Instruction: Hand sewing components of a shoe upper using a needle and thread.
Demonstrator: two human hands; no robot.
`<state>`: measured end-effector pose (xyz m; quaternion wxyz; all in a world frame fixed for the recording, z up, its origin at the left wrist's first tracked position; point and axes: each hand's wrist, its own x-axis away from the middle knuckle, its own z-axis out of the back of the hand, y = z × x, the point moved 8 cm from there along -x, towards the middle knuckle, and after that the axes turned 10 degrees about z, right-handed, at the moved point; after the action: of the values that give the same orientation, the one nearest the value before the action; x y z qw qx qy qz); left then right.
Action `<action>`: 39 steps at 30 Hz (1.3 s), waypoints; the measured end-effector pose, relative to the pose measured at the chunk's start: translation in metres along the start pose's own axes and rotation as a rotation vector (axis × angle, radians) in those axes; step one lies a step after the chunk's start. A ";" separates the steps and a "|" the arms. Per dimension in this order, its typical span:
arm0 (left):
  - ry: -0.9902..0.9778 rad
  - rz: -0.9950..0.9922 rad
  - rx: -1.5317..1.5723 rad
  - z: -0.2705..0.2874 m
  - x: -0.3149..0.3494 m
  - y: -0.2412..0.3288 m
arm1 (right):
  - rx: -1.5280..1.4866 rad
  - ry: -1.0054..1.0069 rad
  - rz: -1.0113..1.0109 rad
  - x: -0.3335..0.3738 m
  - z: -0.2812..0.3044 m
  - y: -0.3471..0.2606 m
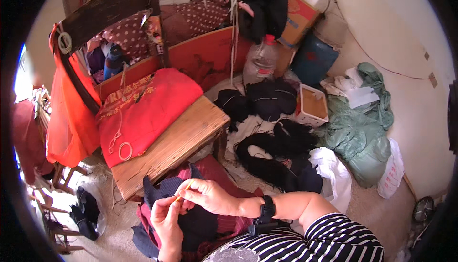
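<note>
Close together over my lap, both hands are pinched around a thin yellow stick-like tool (189, 184), too small to make out as a needle or a hook. My right hand (207, 197) comes in from the right and grips it between thumb and fingers. Just below and to the left, my left hand (167, 219) pinches at its lower end, fingertips nearly touching the right thumb. Beneath them a dark navy knitted piece (164, 190) lies over dark red cloth (229, 185). Part of the knit is hidden behind my hands.
Ahead stands a wooden bench (176, 142) with a red printed cloth (152, 109) and loose cord on it. Black yarn bundles (272, 99) lie on the floor to the right, near a white plastic basket (312, 119) and green sacks (358, 133). A large clear bottle (260, 61) stands behind.
</note>
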<state>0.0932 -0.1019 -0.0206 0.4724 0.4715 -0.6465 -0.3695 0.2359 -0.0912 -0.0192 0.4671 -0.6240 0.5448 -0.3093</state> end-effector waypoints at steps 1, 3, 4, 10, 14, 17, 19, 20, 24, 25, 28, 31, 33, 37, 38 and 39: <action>0.005 -0.051 -0.079 -0.001 -0.001 0.000 | -0.012 0.023 0.004 0.000 0.003 0.002; -0.019 -0.098 -0.102 -0.011 0.001 0.004 | -0.073 0.009 -0.029 -0.001 0.005 -0.004; -0.019 -0.112 -0.118 -0.015 0.004 0.005 | -0.045 0.043 -0.017 -0.001 0.005 -0.008; -0.035 -0.186 -0.138 -0.011 0.001 0.005 | 0.269 0.051 0.044 -0.002 0.008 -0.015; -0.046 -0.282 -0.176 -0.007 0.002 0.015 | 0.477 0.015 0.113 -0.004 0.007 -0.031; 0.033 -0.248 -0.106 0.006 0.004 0.022 | 0.518 0.028 0.119 -0.006 0.020 -0.042; 0.082 -0.228 -0.081 0.010 0.008 0.027 | 0.432 0.054 -0.030 -0.007 0.028 -0.038; 0.087 -0.281 -0.123 0.010 0.008 0.029 | 0.366 0.053 0.091 -0.010 0.029 -0.040; 0.029 -0.429 -0.648 -0.013 0.018 0.039 | -0.055 0.176 0.183 -0.012 0.019 -0.047; -0.017 -0.493 -0.709 -0.020 0.021 0.039 | -0.057 0.174 0.180 -0.012 0.018 -0.047; -0.044 -0.453 -0.799 -0.022 0.025 0.037 | -0.414 -0.031 -0.087 -0.003 0.004 -0.028; 0.010 -0.718 -1.021 -0.019 0.035 0.066 | -0.162 -0.017 -0.284 0.008 0.024 -0.032; 0.324 -0.694 -1.194 0.003 0.040 0.077 | 0.139 0.171 -0.156 0.008 0.066 -0.042; 0.357 -0.142 -0.588 0.074 0.034 0.027 | 0.598 0.155 -0.198 0.031 0.106 -0.034; 0.359 -0.142 -0.588 0.077 0.035 0.022 | 0.597 0.072 -0.287 0.038 0.099 -0.024; 0.296 -0.164 -0.507 0.077 0.035 0.016 | 0.432 0.069 -0.364 0.046 0.084 -0.022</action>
<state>0.0115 -0.1281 -0.0180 0.6327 0.4378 -0.4178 -0.4833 0.3295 -0.1161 -0.0363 0.5073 -0.5867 0.3606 -0.5182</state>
